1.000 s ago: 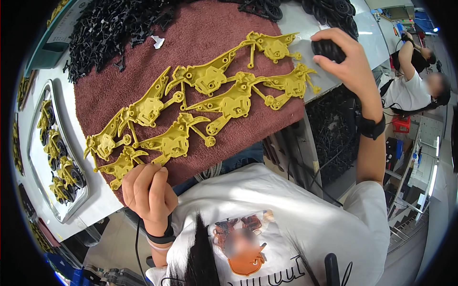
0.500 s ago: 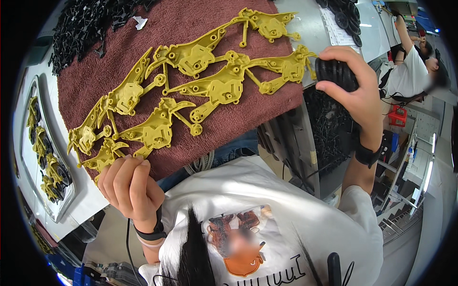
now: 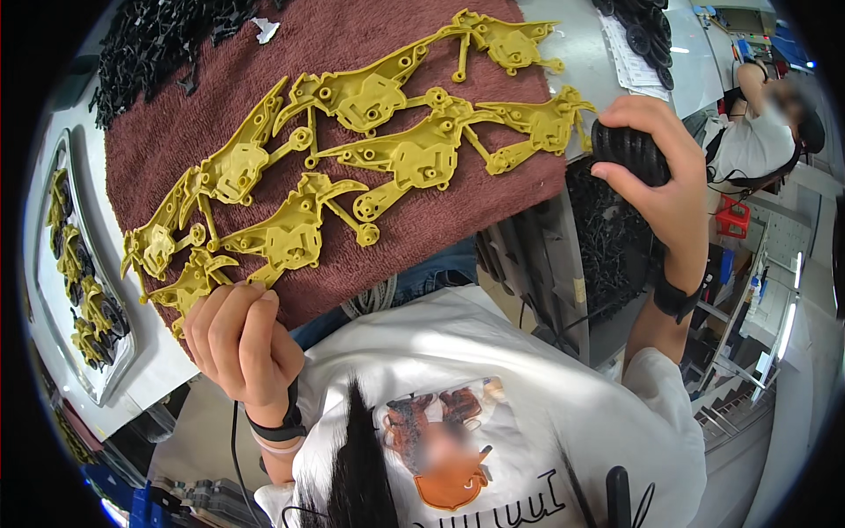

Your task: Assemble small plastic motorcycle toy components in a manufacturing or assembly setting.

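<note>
Several yellow plastic toy motorcycle-like body parts lie in two slanting rows on a brown towel. My right hand, beyond the towel's right edge, grips a stack of black ribbed toy wheels between thumb and fingers. The stack is close to the right end of the nearer row. My left hand is closed at the towel's near left edge, against the lowest yellow part. Its curled fingertips are hidden, so what they hold cannot be made out.
A heap of small black parts covers the far left. On the left, a clear tray holds yellow-and-black assemblies. Loose black wheels lie on paper at far right; more black pieces fill a container below my right hand. Another person sits farther right.
My right hand and the wheel stack have shifted slightly right and down. The yellow parts appear a little farther right in view. My left hand stays almost in place.
</note>
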A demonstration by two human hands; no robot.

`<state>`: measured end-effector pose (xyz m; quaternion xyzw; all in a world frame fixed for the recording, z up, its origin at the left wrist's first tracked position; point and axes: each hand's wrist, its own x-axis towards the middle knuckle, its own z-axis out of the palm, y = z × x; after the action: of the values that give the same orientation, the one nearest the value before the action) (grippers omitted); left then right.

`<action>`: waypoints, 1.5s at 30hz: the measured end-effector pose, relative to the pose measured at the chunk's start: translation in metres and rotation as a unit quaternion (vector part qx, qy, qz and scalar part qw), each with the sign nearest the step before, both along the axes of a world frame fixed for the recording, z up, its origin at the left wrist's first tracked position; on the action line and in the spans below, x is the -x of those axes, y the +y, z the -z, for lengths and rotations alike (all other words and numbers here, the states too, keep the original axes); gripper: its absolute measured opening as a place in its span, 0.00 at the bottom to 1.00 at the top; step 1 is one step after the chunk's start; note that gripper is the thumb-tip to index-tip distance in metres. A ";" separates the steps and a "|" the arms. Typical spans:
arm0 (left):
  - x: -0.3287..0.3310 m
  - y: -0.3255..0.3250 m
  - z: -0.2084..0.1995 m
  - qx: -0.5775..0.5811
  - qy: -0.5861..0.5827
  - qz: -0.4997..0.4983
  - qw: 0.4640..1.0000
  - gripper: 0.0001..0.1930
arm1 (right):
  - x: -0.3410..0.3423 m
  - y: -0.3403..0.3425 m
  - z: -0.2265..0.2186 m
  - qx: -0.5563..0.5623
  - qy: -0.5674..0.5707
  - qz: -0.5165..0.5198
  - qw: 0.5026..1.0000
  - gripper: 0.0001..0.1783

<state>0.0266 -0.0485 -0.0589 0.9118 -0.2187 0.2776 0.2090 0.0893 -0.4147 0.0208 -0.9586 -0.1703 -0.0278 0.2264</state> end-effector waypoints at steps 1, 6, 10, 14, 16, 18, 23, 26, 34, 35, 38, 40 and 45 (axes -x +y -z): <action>0.000 0.000 0.000 -0.001 0.000 0.001 1.000 0.14 | 0.000 0.000 0.001 0.000 0.001 0.000 1.000 0.21; 0.000 0.000 0.001 0.000 -0.001 0.000 1.000 0.14 | -0.001 0.003 0.010 0.007 0.009 -0.003 1.000 0.22; -0.001 0.000 0.001 -0.001 -0.003 0.002 1.000 0.14 | 0.000 0.005 0.009 0.024 -0.007 -0.003 1.000 0.22; -0.001 0.000 0.000 0.001 -0.006 0.005 1.000 0.14 | 0.001 0.006 -0.002 0.036 -0.037 0.012 0.999 0.22; -0.001 -0.001 0.000 0.000 -0.007 0.004 1.000 0.15 | 0.001 0.011 -0.007 0.038 -0.074 0.000 0.997 0.21; -0.001 -0.001 0.000 0.000 -0.008 0.005 1.000 0.15 | -0.001 0.025 -0.001 0.018 -0.055 -0.026 0.998 0.21; -0.001 0.000 0.001 0.006 -0.006 0.006 1.000 0.15 | -0.004 0.030 0.014 0.012 -0.027 -0.039 0.999 0.19; -0.002 -0.001 0.001 0.009 -0.008 0.006 1.000 0.15 | -0.007 0.018 0.011 0.030 -0.032 -0.034 0.998 0.19; 0.000 -0.001 0.001 0.009 -0.007 0.004 1.000 0.14 | -0.006 0.038 0.006 -0.012 -0.070 -0.075 0.995 0.23; 0.000 -0.001 0.001 0.009 -0.008 0.003 1.000 0.14 | -0.007 0.039 0.009 -0.012 -0.070 -0.075 0.995 0.23; 0.000 -0.001 -0.001 0.016 0.008 0.016 1.000 0.10 | -0.006 0.039 0.020 0.014 -0.098 -0.079 0.992 0.24; 0.000 -0.001 0.000 0.016 0.006 0.016 1.000 0.10 | -0.008 0.041 0.023 0.017 -0.107 -0.090 0.990 0.25; 0.000 0.000 0.000 0.012 0.007 0.016 1.000 0.10 | -0.010 0.047 0.024 0.012 -0.124 -0.101 0.987 0.25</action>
<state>0.0265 -0.0483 -0.0592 0.9073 -0.2288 0.2708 0.2261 0.0994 -0.3678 -0.0027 -0.9284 -0.2934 -0.1209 0.1935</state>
